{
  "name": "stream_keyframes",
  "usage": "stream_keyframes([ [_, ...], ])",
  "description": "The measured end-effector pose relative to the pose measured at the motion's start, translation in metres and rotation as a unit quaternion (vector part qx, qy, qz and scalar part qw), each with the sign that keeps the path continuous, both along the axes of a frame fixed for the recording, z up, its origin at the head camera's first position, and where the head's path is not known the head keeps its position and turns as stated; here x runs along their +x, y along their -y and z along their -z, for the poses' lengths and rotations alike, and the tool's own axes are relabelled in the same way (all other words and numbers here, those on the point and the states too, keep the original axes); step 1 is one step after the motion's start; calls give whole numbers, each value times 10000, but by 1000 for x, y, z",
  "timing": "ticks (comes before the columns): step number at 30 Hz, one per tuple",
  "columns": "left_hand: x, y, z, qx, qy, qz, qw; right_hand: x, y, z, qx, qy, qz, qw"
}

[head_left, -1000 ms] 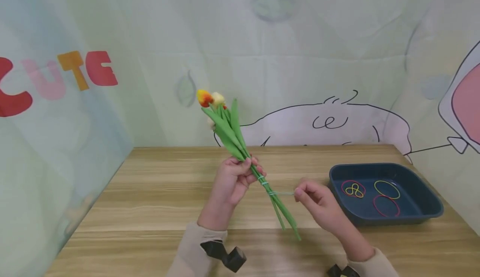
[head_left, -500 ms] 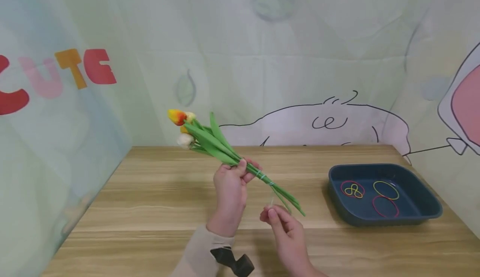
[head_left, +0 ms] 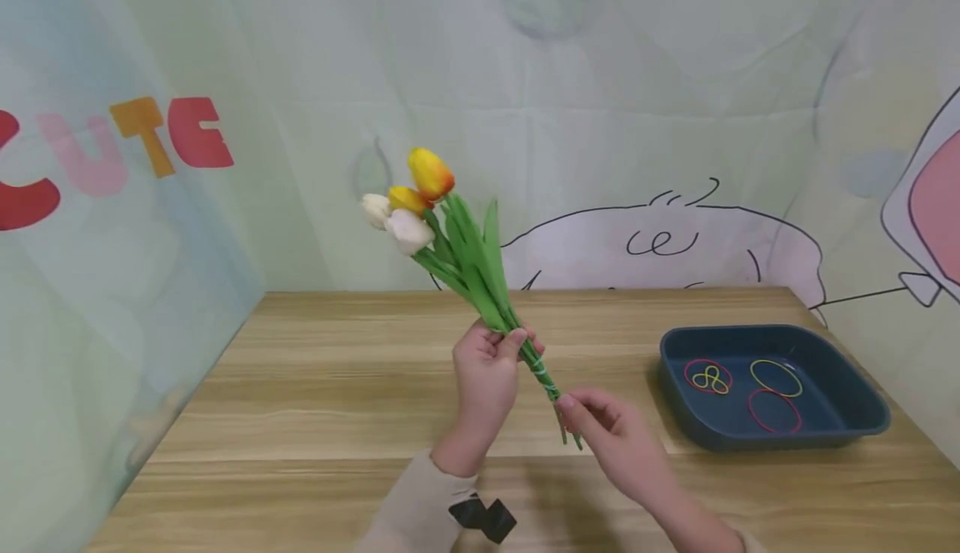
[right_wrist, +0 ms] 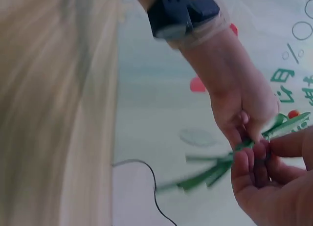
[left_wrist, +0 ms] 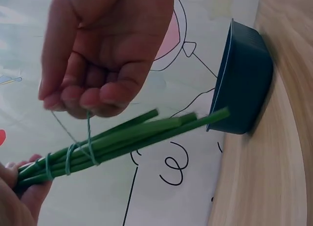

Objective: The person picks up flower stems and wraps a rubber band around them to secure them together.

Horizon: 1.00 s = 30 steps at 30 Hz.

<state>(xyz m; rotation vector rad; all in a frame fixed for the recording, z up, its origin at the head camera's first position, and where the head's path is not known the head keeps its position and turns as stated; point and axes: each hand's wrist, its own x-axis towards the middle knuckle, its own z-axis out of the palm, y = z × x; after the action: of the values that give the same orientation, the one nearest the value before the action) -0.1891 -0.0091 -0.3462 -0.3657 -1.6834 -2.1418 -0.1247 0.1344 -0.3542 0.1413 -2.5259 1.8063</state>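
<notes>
My left hand [head_left: 487, 382] grips a bunch of artificial tulips [head_left: 476, 266] by the green stems, just below the leaves. Yellow-orange and white blooms point up and left. A thin teal rubber band [left_wrist: 90, 138] winds round the stems below that hand; the left wrist view shows several turns. From the last turn a loop stretches up to the fingertips of my right hand [head_left: 618, 445], which pinch it beside the stems. Loose stem ends [left_wrist: 190, 121] stick out past the band. In the right wrist view, the right fingers [right_wrist: 261, 155] partly hide the stems.
A dark blue tray [head_left: 772, 440] stands on the right of the wooden table [head_left: 315, 420], holding several red and yellow rubber bands [head_left: 776, 411]. A printed cloth [head_left: 337, 53] hangs behind the table and along its sides.
The bunch tipped left, then swung back more upright, its blooms turning. My right hand went from right of the stems to below them, then back up close against them, drawing the band round.
</notes>
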Motion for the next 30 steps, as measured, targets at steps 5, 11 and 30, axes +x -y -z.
stream_keyframes([
  [5,-1,5,-5,-143,465,544,9973,-5,-21,-6,557,-1255,-899,9864],
  [11,-7,13,-10,283,1204,1119,9860,-3,-28,-5,1151,-2962,-1499,9362],
  [30,-21,39,-18,1959,2514,2215,9216,23,-3,-11,1837,-5110,-1517,8259],
])
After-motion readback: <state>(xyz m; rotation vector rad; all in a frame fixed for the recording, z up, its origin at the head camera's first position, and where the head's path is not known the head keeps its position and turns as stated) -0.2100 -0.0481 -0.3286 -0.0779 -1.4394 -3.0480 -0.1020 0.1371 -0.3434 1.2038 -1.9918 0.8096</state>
